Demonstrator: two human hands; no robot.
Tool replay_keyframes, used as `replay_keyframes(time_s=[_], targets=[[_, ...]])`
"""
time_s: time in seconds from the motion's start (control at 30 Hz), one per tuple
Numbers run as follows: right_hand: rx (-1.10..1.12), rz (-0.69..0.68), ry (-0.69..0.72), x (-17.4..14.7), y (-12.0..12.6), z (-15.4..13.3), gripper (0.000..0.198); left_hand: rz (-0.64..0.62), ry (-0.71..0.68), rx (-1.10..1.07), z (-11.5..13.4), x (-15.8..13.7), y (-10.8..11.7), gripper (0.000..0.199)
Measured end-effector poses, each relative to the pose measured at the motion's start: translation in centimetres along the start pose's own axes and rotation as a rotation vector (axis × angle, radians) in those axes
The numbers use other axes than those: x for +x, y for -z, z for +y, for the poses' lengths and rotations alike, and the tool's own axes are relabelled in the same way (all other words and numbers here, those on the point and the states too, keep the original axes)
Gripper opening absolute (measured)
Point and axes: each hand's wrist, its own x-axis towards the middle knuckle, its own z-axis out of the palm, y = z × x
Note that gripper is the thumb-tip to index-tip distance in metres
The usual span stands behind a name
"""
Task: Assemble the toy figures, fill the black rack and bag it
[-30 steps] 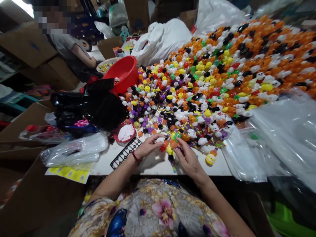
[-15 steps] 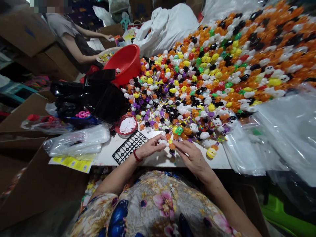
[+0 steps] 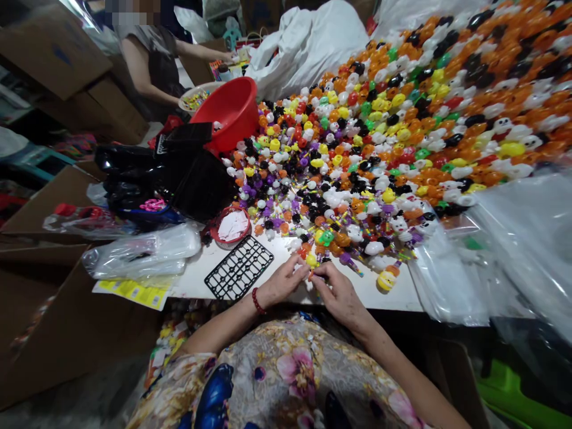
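At the table's front edge my left hand (image 3: 288, 281) and my right hand (image 3: 337, 293) meet, fingertips pinched together. Between them shows a small orange plastic piece (image 3: 311, 275), with a bit of white below it; the fingers hide most of both. Just beyond the fingertips is a yellow piece (image 3: 311, 260). A purple-topped stick (image 3: 351, 262) lies beyond my right hand, and a yellow striped figure (image 3: 386, 280) with an orange top is farther right. Left of my left hand lies a black plastic grid (image 3: 239, 268).
A large heap of small plastic figures (image 3: 384, 125) covers the table's back and right. Clear plastic bags (image 3: 451, 280) lie right, more bags (image 3: 147, 253) left. A red basket (image 3: 230, 226) holds white slips. Near a red basin (image 3: 230, 113), another person (image 3: 147, 65) works.
My hands have drawn closer together and slightly nearer my body, fingertips now meeting. The purple-topped stick now shows clear of my right hand. The other person's arm has reached farther out.
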Motion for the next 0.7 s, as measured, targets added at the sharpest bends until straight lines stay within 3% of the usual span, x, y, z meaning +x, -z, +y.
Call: replay_keyframes(time_s=[0.07, 0.13, 0.27, 0.33, 0.43, 0.53, 0.63, 0.7], targets=[[-0.010, 0.047, 0.037, 0.7, 0.9, 0.2, 0.014, 0.012, -0.010, 0.007, -0.1, 0.7, 0.3, 0.052], [-0.078, 0.181, 0.085, 1.8, 2.7, 0.6, 0.016, 0.106, -0.073, 0.144, 0.1, 1.8, 1.2, 0.043], [-0.433, 0.579, 0.151, 4.1, 6.7, 1.8, 0.026, 0.390, -0.193, 0.831, 0.7, 4.9, 4.2, 0.020], [-0.565, 0.646, 0.183, 4.8, 7.3, 2.2, 0.033, 0.385, -0.190, 1.121, 0.9, 6.4, 5.6, 0.025], [-0.576, 0.521, 0.270, 5.0, 5.6, 2.5, 0.031, 0.261, -0.182, 1.303, 0.9, 8.4, 7.2, 0.023], [-0.533, 0.387, 0.334, 4.4, 2.1, 2.6, 0.028, 0.227, -0.207, 1.289, 1.1, 9.4, 7.9, 0.018], [-0.475, 0.306, 0.377, 3.9, -0.8, 2.9, 0.035, 0.356, -0.268, 1.098, 1.3, 8.8, 7.6, 0.017], [-0.430, 0.274, 0.389, 3.9, -1.8, 3.2, 0.044, 0.392, -0.314, 0.839, 1.4, 7.6, 6.5, 0.014]])
